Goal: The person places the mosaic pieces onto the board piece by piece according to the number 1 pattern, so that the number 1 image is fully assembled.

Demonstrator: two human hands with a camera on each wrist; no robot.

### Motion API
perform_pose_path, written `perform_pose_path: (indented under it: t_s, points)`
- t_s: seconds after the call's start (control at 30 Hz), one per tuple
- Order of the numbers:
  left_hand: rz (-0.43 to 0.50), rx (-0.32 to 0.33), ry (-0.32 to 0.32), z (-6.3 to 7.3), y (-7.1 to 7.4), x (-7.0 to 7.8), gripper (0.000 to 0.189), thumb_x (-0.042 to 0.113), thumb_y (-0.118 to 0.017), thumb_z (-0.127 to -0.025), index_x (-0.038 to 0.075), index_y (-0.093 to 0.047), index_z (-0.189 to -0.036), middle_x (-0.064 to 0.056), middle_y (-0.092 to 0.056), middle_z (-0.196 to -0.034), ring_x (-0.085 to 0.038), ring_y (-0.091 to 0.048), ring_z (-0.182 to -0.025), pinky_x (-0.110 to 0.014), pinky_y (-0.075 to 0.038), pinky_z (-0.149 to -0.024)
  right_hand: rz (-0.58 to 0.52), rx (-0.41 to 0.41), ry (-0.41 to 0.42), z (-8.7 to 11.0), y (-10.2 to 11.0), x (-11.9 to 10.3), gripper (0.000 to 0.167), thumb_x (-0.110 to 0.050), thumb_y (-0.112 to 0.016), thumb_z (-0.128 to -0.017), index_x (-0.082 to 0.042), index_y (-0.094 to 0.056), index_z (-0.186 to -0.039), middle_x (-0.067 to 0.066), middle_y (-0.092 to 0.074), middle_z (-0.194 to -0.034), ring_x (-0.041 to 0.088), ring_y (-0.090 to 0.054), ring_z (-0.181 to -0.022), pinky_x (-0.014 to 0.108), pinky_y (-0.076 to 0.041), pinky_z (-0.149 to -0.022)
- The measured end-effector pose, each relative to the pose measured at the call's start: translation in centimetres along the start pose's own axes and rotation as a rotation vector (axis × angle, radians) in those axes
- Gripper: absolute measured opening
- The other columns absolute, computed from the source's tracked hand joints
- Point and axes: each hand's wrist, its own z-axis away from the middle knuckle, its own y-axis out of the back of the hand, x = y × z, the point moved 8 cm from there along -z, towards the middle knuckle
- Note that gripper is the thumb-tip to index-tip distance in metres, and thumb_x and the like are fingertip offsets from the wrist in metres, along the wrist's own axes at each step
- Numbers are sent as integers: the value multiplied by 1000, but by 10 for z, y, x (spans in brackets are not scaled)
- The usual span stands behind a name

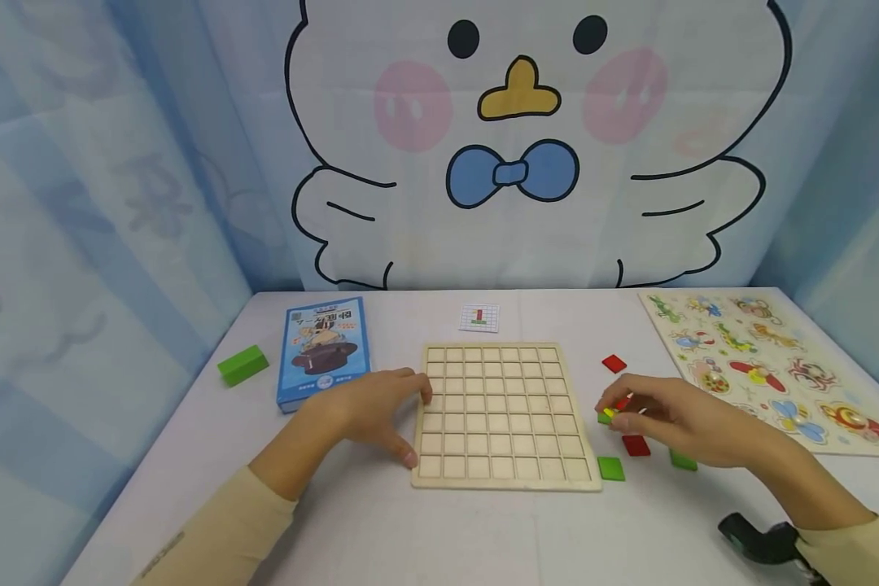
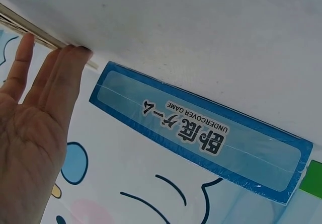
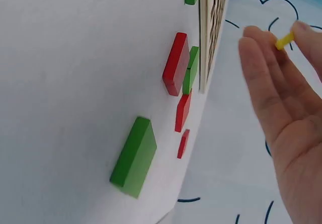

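Observation:
A square wooden grid board (image 1: 504, 423) lies on the white table in the head view. My left hand (image 1: 372, 413) rests along its left edge, thumb near the front corner and fingers farther back. In the left wrist view those fingers (image 2: 61, 75) look straight against the board's edge. Right of the board, my right hand (image 1: 677, 419) pinches a small yellow piece (image 3: 285, 41) between thumb and fingers, raised above the table. Red tiles (image 1: 636, 445) and green tiles (image 1: 611, 469) lie flat around and below this hand, some partly hidden by it.
Behind the board lies a small pattern card (image 1: 479, 318). A blue game box (image 1: 325, 346) and a green block (image 1: 242, 366) are at the left. An animal picture board (image 1: 776, 358) covers the right back. A black object (image 1: 762, 539) hangs by the right wrist.

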Motion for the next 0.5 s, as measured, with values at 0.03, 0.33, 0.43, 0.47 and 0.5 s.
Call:
perform_pose_path:
  t_s: [0.03,0.33,0.43,0.47,0.5]
  points:
    - [-4,0,0,0,0,0,73,51,-94,-67,29,-56,-126,4,-57,-137,-18,-56,-122,-44,-45,-110,0,26,26,-2,2,-1,18,-19,-63,-103,-18,-64,-122,3,-68,-120,13,-69,-99,24,-57,-84]
    - [-15,2,2,-2,-2,-1,74,51,-94,-67,29,-56,-126,4,-57,-138,-18,-56,-122,-44,-45,-110,-67,108,134,-18,6,-2,29,-3,-63,-101,-19,-62,-126,4,-69,-101,19,-68,-77,28,-56,-67]
    - [-14,5,2,-2,-1,0,74,51,-94,-67,29,-56,-126,4,-57,-138,-19,-56,-124,-44,-45,-110,-79,115,171,-22,8,-5,31,1,-61,-101,-17,-64,-125,4,-68,-99,19,-69,-78,28,-55,-66]
    - [-13,5,1,-2,-1,0,74,51,-94,-67,29,-57,-126,4,-56,-139,-19,-55,-124,-44,-45,-110,-78,120,185,-23,8,-6,31,2,-61,-100,-17,-64,-125,3,-68,-101,19,-69,-79,28,-55,-67]
    - [-13,6,0,-1,-1,0,74,51,-94,-67,29,-57,-126,3,-56,-139,-19,-55,-125,-45,-45,-110,-76,126,195,-24,8,-7,32,3,-62,-100,-17,-65,-125,3,-68,-104,19,-70,-82,27,-56,-69]
